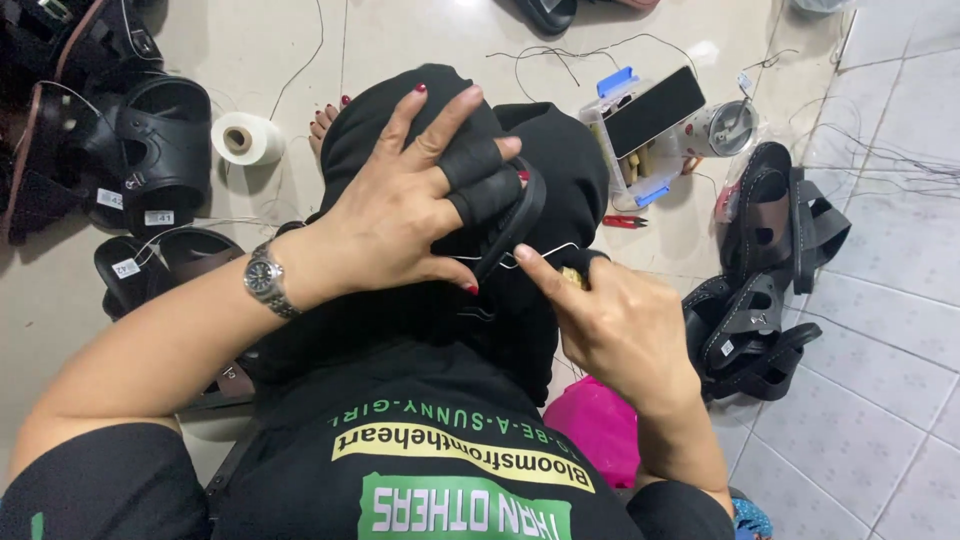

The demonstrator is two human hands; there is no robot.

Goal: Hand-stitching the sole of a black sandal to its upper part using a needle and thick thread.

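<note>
My left hand (415, 205), with black finger wraps and a wristwatch, presses a black sandal (515, 215) down on my raised knee, which is covered in black cloth. My right hand (615, 320) grips a small tool with a yellowish handle (572, 278) right beside the sandal's edge. A thin white thread (545, 250) runs from the sandal's rim towards that hand. Most of the sandal is hidden under my left hand.
Black sandals lie piled at the left (150, 140) and at the right (770, 270). A white thread spool (247, 138), a clear box with a dark phone on it (650, 115), red clippers (625, 221) and loose threads sit on the tiled floor. A pink bag (600, 425) lies near my right elbow.
</note>
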